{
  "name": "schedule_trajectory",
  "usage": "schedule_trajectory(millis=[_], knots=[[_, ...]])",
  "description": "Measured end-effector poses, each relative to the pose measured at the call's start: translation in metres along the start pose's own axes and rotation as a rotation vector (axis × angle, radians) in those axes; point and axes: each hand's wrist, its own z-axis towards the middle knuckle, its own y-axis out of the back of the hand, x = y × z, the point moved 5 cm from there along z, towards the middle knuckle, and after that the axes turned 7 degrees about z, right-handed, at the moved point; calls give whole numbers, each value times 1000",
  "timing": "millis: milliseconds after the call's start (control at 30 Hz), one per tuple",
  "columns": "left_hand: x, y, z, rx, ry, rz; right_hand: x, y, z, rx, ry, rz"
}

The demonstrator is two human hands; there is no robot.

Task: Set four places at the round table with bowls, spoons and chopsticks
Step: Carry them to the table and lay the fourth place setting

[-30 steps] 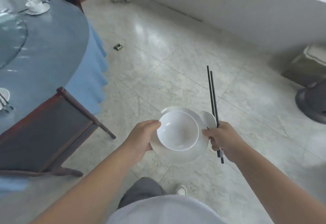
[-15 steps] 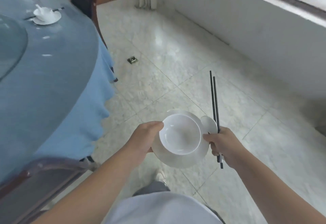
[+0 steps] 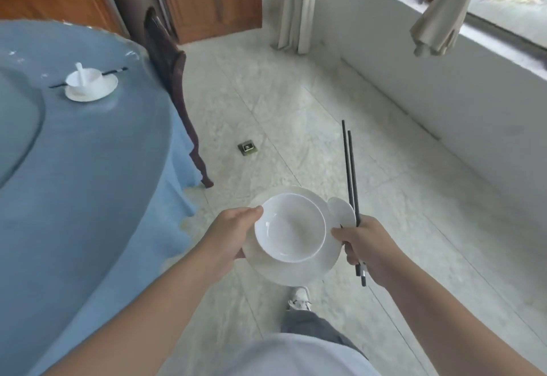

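Left hand (image 3: 233, 235): curled round the left rim of the plate, thumb laid on the bowl's rim.
Right hand (image 3: 365, 249): closed round the chopsticks and the spoon; its thumb touches the plate's right edge.
Bowl (image 3: 290, 227): white, upright, seated on the plate, carried over the floor in front of the body.
Plate (image 3: 296, 270): white, held under the bowl between both hands.
Spoon (image 3: 343, 212): white; its scoop is seen just beside the bowl's right rim, and the handle is hidden in the right hand.
Chopsticks (image 3: 350, 168): black pair, held side by side, pointed up and away from the body, with short ends projecting below the fist.
Counter (image 3: 88, 168): round, covered with a blue cloth, located to the left of the carried items and well apart from them.
Set place (image 3: 90, 84): a white bowl with a spoon is seen on a plate at the counter's far edge; dark chopsticks are laid behind it.
Chair (image 3: 174, 94): dark wood, positioned against the counter's far right side.
Floor (image 3: 296, 124): pale marble tiles; a small square fitting (image 3: 247, 148) is set in it.
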Motion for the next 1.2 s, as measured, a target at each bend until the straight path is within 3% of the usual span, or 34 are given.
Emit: schedule_trajectory(millis=[467,867,1200], knots=[[-209,61,299,-236,70,-170,239,-30,357,186,1,-192],[-410,197,541,-278,35,-194,441,-133,640,214,4,-209],[-513,319,747,-460,89,-300,571,-256,896,406,-1,-295]])
